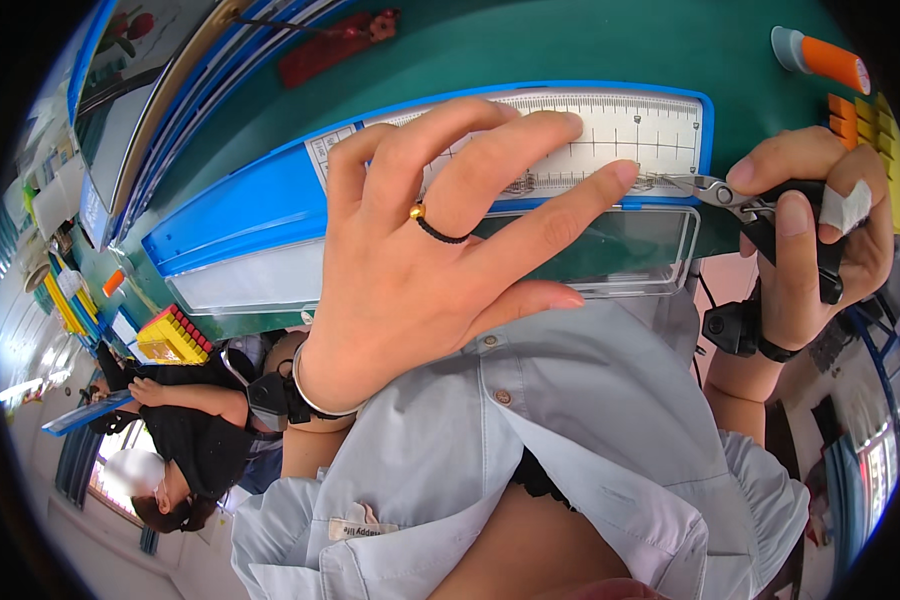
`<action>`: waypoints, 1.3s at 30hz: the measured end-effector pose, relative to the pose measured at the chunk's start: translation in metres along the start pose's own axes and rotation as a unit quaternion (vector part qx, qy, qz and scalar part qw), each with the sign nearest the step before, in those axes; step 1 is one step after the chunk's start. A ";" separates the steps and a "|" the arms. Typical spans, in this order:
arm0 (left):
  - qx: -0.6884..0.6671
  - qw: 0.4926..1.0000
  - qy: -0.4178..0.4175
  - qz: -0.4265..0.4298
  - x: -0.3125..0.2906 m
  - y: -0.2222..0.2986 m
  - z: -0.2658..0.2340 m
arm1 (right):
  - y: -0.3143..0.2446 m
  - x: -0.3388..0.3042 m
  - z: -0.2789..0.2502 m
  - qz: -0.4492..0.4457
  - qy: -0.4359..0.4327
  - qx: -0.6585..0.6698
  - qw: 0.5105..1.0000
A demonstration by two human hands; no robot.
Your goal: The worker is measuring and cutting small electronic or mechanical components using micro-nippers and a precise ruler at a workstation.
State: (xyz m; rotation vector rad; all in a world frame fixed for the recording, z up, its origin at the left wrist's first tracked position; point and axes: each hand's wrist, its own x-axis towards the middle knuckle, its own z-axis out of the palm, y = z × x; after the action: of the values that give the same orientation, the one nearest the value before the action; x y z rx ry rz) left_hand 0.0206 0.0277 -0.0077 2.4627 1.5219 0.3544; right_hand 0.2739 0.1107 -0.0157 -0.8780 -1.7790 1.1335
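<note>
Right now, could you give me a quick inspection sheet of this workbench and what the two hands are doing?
Surface: dark green table top, partly covered.
Job's things: blue-framed board with a white ruled scale and a clear plastic panel below it; small pliers with black handles, tip at the scale's lower edge.
Clutter: orange and grey marker, orange and yellow blocks, red tool, yellow tray.
Grip: left hand spread flat on the board, fingertips on the scale, holding nothing; right hand closed on the pliers, a bandage on one finger.
Cables: nothing seen.
Surroundings: another person in black sits at the left; wrist bands on both arms.
</note>
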 end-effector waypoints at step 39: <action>-0.010 1.000 -0.020 -0.009 0.000 0.003 -0.005 | 0.001 0.000 0.002 -0.021 -0.002 -0.018 1.000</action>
State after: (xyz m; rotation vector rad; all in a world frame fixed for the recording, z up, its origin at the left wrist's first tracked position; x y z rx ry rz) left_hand 0.0211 0.0270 -0.0019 2.4253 1.5162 0.3149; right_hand 0.2728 0.1099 -0.0168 -0.8554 -1.8171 1.0801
